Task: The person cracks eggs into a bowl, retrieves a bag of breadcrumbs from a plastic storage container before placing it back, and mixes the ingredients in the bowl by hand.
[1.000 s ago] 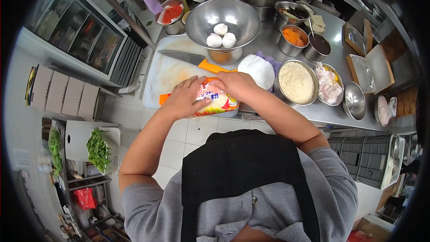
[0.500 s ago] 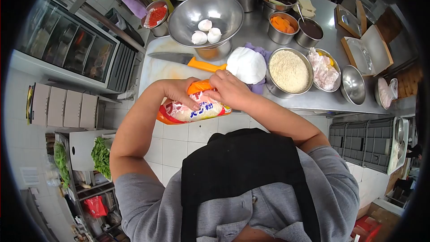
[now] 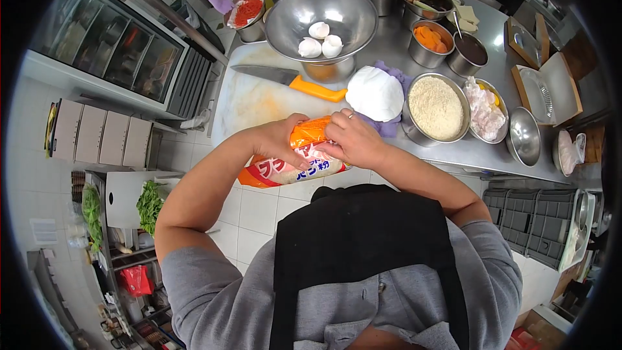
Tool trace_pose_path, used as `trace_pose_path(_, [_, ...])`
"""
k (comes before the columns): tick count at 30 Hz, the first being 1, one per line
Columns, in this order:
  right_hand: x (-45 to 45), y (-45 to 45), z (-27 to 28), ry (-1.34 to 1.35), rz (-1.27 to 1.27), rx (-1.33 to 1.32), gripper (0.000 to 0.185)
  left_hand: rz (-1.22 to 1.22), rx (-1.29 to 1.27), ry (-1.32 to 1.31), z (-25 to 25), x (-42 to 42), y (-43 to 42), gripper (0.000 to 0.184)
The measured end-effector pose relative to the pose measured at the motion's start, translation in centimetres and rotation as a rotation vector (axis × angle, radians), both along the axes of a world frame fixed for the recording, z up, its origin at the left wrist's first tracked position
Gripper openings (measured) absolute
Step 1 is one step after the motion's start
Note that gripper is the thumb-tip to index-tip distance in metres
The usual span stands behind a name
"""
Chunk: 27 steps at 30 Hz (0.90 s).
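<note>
An orange and red printed bag [image 3: 311, 171] is held between my two hands at the near edge of the counter. My left hand [image 3: 280, 142] wraps round its left part, thumb across the front. My right hand [image 3: 353, 139] pinches the folded orange top of the bag. Behind the hands lies a white cutting board [image 3: 249, 102], bearing a knife with an orange handle [image 3: 317, 89]. A large steel bowl [image 3: 285, 24] with several white eggshell-like pieces stands beyond the board. To the right of the bag are a round white object [image 3: 376, 94] on purple cloth and a bowl of pale crumbs [image 3: 435, 108].
On the right stand a bowl of pale pink meat [image 3: 484, 111], an empty steel bowl [image 3: 523, 136] and open boxes [image 3: 551, 91]. Farther back are containers of orange slices [image 3: 430, 39] and dark sauce [image 3: 470, 49]. A red-filled container [image 3: 246, 11] stands at back left.
The bag has come nearer my body, and its orange top now shows folded between my hands. My left hand has shifted from lying on the bag to gripping its side.
</note>
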State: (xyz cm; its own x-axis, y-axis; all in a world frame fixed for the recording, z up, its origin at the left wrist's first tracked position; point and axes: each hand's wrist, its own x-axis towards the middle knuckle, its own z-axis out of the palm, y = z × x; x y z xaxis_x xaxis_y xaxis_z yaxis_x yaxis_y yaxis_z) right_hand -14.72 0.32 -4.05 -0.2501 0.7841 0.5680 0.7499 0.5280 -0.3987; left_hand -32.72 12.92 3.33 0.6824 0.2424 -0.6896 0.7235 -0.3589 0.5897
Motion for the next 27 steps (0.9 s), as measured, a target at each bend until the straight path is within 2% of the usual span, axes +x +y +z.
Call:
trace_pose_path(4, [0.2,0.1,-0.2,0.004,0.025,0.037,0.029,-0.001,0.089,-0.062,-0.5,-0.2,-0.7,0.105])
trace_pose_path(7, [0.5,-0.6,-0.4,0.066,0.100,0.062,0.029,-0.046,0.411,-0.163,-0.8,-1.2,-2.8,0.103])
trace_pose_path(10, [1.1,-1.4,0.2,0.080,0.140,0.026,0.026,0.049,0.510,-0.159,-1.4,-2.1,-4.5,0.102])
trace_pose_path(11, [1.5,-1.6,0.6,0.175,0.118,0.078,0.021,0.051,0.508,-0.154,-1.9,-2.4,-4.3,0.102])
trace_pose_path(13, [2.6,-1.7,0.4,0.270,0.092,0.126,0.016,0.182,0.409,-0.343,-2.9,-3.3,-3.7,0.099])
trace_pose_path(14, [3.3,-1.7,0.0,0.414,-0.060,0.072,0.014,0.182,0.404,-0.344,-3.1,-3.7,-3.3,0.099])
trace_pose_path(15, [3.8,-1.6,-0.3,0.553,-0.215,0.017,0.014,0.346,0.221,-0.363,-3.3,-3.9,-2.9,0.098])
trace_pose_path(16, [4.0,-1.4,-0.6,0.548,-0.220,0.014,0.014,0.506,0.036,-0.379,-3.4,-4.2,-2.4,0.097])
trace_pose_path(17, [4.3,-1.1,-1.2,0.406,-0.387,-0.106,0.018,0.543,0.019,-0.397,-4.4,-5.1,-1.7,0.088])
trace_pose_path(18, [4.6,-1.2,-1.7,0.256,-0.559,-0.220,0.022,0.532,0.013,-0.406,-5.3,-6.0,-1.1,0.088])
trace_pose_path(19, [4.6,-1.3,-2.6,0.082,-0.578,-0.237,0.029,0.671,-0.203,-0.585,-6.0,-7.3,-0.7,0.086])
trace_pose_path(20, [4.6,-1.3,-3.4,0.084,-0.586,-0.237,0.029,0.804,-0.426,-0.756,-6.6,-8.3,-0.6,0.084])
trace_pose_path(21, [4.7,-1.2,-4.0,0.004,-0.593,-0.246,0.029,0.797,-0.428,-0.753,-7.4,-9.3,-0.7,0.084])
trace_pose_path(22, [4.8,-1.0,-4.5,-0.077,-0.599,-0.254,0.029,0.971,-0.552,-0.838,-7.6,-9.8,-1.2,0.078])
trace_pose_path(23, [5.1,-0.9,-4.9,-0.078,-0.606,-0.253,0.029,1.147,-0.678,-0.921,-7.8,-10.1,-1.3,0.072])
trace_pose_path(24, [5.4,-0.6,-5.3,-0.096,-0.612,-0.222,0.029,1.147,-0.654,-0.986,-8.1,-10.0,-1.2,0.071])
trace_pose_path(26, [5.5,-0.3,-4.7,-0.120,-0.624,-0.191,0.029,1.088,-0.887,-1.201,-7.3,-9.6,-2.1,0.071])
trace_pose_path(27, [5.6,-0.1,-4.2,-0.019,-0.682,-0.247,0.026,1.196,-0.790,-1.242,-7.8,-9.2,-1.1,0.073])
